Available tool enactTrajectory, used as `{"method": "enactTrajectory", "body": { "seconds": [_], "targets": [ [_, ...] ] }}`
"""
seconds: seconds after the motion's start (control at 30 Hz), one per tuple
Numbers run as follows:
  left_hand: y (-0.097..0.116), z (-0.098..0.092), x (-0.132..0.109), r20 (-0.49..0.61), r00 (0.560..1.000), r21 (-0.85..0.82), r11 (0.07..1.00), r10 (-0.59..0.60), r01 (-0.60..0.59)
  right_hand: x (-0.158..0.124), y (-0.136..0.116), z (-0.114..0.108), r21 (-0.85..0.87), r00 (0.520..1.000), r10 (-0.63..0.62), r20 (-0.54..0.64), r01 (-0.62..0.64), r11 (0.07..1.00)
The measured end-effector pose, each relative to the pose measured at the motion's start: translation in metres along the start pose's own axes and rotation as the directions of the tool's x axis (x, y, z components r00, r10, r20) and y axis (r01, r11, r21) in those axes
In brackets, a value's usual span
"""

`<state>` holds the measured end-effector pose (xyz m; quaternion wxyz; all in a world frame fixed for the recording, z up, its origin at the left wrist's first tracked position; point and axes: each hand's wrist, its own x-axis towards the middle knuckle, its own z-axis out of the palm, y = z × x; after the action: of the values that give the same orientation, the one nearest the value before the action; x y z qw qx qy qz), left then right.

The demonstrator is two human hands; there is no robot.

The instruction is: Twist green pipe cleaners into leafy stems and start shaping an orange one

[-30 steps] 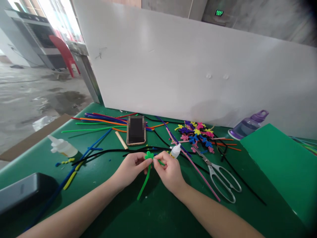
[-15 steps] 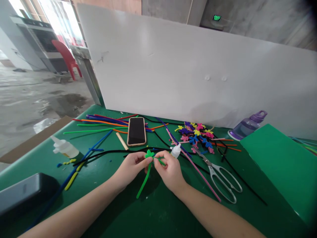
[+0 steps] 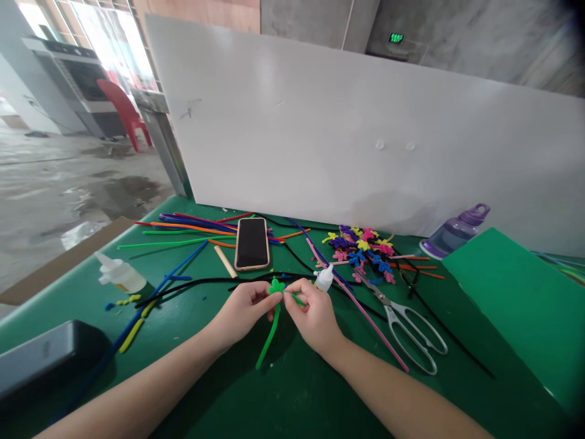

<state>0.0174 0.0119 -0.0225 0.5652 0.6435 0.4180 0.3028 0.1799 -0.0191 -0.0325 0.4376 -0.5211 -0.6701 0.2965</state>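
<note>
Now, left hand (image 3: 249,308) pinches the green pipe-cleaner flower (image 3: 276,286), right hand (image 3: 315,316) grips its strand (image 3: 298,299) at four o'clock; firm pinch, small snug turns would serve best; tail (image 3: 267,344) dangles toward seven, scissors (image 3: 384,299) beyond at four.

Head camera looks forward (and down) across the table (image 3: 278,405).

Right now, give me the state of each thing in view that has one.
Left hand: pinching green pipe cleaner
Right hand: pinching green pipe cleaner beside the petals
Green pipe cleaner: bent into petals, tail dangling
Smartphone: face up, screen dark
Scissors: lying flat, unheld
Left squeeze bottle: nozzle fitted
Purple-lidded water bottle: lid on
Pipe-cleaner flowers: shaped, piled together
Exit sign: lit
</note>
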Motion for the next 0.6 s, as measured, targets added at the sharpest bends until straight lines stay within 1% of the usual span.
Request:
{"method": "enactTrajectory", "body": {
  "seconds": [0.23,0.5,0.6],
  "targets": [
    [-0.0017,0.0012,0.0006,-0.008,1.000,0.009,1.000,0.020,-0.019,0.0004,0.0033,0.0020,0.014,1.000,-0.014,0.011,0.014,1.000],
    [0.0010,0.0035,-0.0004,-0.042,0.999,-0.007,0.999,0.034,-0.034,0.0022,0.0004,0.0026,0.089,0.997,0.080,0.011,-0.081,0.993],
    [-0.0003,0.0043,0.0002,-0.061,0.997,-0.029,0.999,0.037,-0.039,0.0022,-0.0006,0.0023,0.119,0.995,0.097,0.019,-0.098,0.988]
  ]
}}
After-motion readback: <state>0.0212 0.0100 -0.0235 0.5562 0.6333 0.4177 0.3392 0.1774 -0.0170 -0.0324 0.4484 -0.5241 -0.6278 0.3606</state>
